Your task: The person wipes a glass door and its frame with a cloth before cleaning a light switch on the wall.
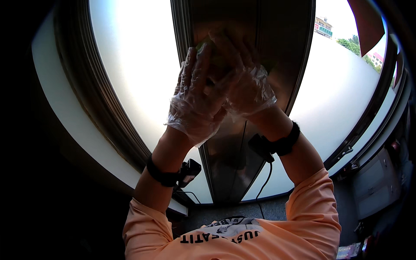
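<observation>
Fingers (200, 69) (gloved), tips (213, 35) in shadow

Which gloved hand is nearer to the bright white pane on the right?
Right. The right hand is left of the pane in view, across a strip of dark panel; the left hand is farther left.

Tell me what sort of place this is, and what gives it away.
Probably an indoor room by large windows: pale, bright panes flank a dark, shiny panel, a building and trees show outside, and what looks like a grey cabinet stands at the right.
</observation>
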Demonstrator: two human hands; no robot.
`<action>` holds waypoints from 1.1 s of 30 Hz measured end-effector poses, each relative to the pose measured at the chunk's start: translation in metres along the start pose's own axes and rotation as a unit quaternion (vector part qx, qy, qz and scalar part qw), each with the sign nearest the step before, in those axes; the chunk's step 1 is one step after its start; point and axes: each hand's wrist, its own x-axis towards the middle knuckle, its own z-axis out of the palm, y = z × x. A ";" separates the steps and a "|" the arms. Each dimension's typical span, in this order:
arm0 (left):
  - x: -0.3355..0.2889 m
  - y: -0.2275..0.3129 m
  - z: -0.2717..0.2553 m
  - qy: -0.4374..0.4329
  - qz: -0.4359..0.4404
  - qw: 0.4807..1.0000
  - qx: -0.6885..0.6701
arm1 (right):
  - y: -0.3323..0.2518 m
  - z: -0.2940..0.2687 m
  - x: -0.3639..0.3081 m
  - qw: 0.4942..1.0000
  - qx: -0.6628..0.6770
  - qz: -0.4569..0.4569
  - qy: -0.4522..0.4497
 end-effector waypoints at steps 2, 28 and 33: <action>0.002 0.001 -0.002 0.009 -0.006 1.000 -0.010 | -0.002 0.006 0.003 0.998 0.039 0.006 0.051; -0.006 0.019 0.014 -0.009 0.016 1.000 0.004 | -0.009 -0.016 -0.021 0.997 -0.002 0.070 -0.041; 0.008 0.021 -0.002 -0.008 0.008 1.000 -0.015 | -0.003 -0.014 -0.005 0.998 0.037 0.014 0.046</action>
